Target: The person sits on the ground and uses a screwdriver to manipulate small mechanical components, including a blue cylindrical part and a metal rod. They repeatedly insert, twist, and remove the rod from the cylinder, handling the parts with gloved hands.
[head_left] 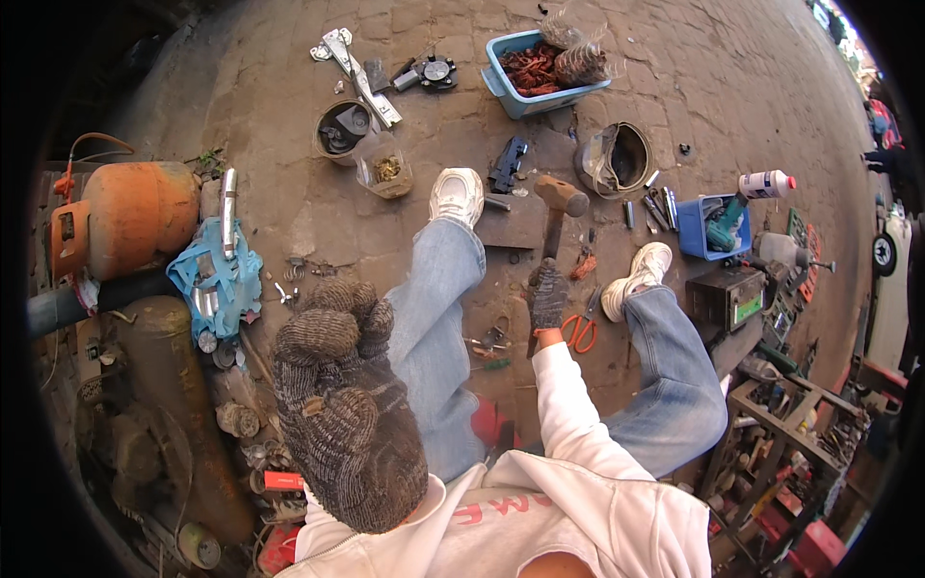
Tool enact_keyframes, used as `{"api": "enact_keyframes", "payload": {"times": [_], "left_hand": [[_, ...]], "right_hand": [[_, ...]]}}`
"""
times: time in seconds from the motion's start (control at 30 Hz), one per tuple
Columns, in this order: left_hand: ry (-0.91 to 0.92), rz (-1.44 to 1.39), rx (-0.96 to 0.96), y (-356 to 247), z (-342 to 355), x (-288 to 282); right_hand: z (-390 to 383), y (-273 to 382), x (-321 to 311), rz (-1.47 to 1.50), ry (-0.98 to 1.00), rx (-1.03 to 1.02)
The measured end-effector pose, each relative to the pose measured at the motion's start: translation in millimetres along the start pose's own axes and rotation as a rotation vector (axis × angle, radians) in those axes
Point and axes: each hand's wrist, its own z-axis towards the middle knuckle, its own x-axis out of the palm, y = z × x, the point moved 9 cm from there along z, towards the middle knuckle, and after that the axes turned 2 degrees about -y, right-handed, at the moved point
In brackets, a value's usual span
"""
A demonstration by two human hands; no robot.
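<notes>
While the right hand (549,294) grasps a hammer (554,229) by its handle, the left hand (352,424) sits large and close to the camera.

Both hands wear grey knit gloves; the left one's fingers are bent, though I cannot tell whether they close on anything. The hammer lies between the two shoes in view, its head beside a dark slab (517,229); whether they touch is unclear. Orange-handled scissors (582,333) lie on the ground (332,226) just right of the right wrist, with a reddish wire bundle (584,267) beyond them. Farther out stand a blue tub (535,105) of reddish wire and a blue bin (690,231) holding a drill (724,227).
</notes>
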Motion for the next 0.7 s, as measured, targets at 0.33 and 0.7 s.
{"api": "enact_keyframes", "payload": {"times": [0.33, 0.7], "left_hand": [[-0.016, -0.018, -0.039, 1.0, 0.3, -5.0], [-0.049, -0.043, -0.044, 9.7, -7.8, -24.9]], "right_hand": [[-15.7, -16.5, 22.7, 0.096, -0.110, 0.118], [31.9, 57.0, -45.4, 0.611, -0.098, 0.018]]}}
